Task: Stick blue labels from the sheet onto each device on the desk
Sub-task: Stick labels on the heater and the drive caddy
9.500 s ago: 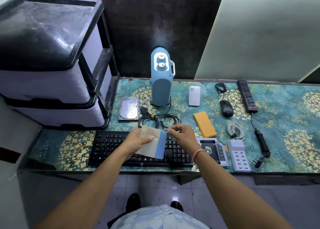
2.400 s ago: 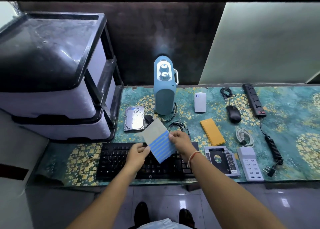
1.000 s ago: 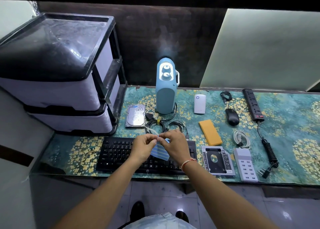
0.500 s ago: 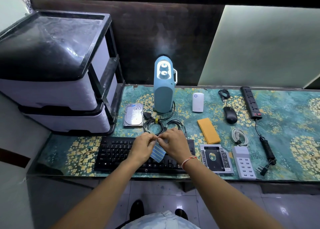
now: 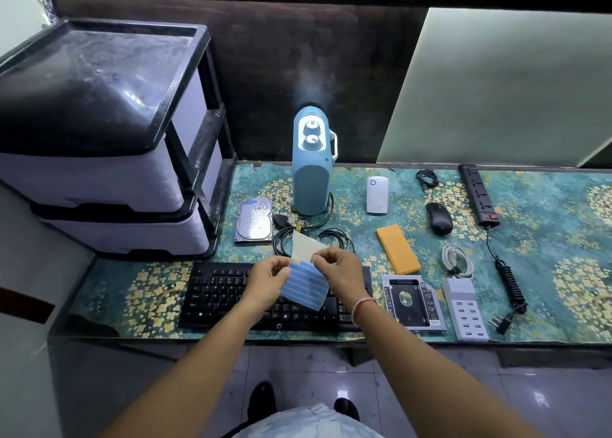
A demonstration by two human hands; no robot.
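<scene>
A label sheet (image 5: 306, 283) with rows of blue strips and a bare pale upper part hangs above the black keyboard (image 5: 218, 291). My left hand (image 5: 266, 282) pinches its left edge. My right hand (image 5: 339, 273) pinches at the top blue row. Devices lie on the desk: a hard drive (image 5: 254, 219), a blue heater (image 5: 311, 172), a white plug unit (image 5: 377, 194), an orange power bank (image 5: 397, 248), a black mouse (image 5: 438, 218), a power strip (image 5: 478, 192), a drive caddy (image 5: 412, 301) and a white USB hub (image 5: 465, 310).
A black and white drawer unit (image 5: 109, 146) stands at the left end of the desk. Coiled black cables (image 5: 298, 235) lie behind the keyboard, and a white cable (image 5: 458, 260) beside the power bank. The patterned desk mat (image 5: 563, 238) runs to the right.
The sheet has opened out flatter between my hands, showing more blue rows, and its pale top has risen. My right fingers have shifted to the top blue row.
</scene>
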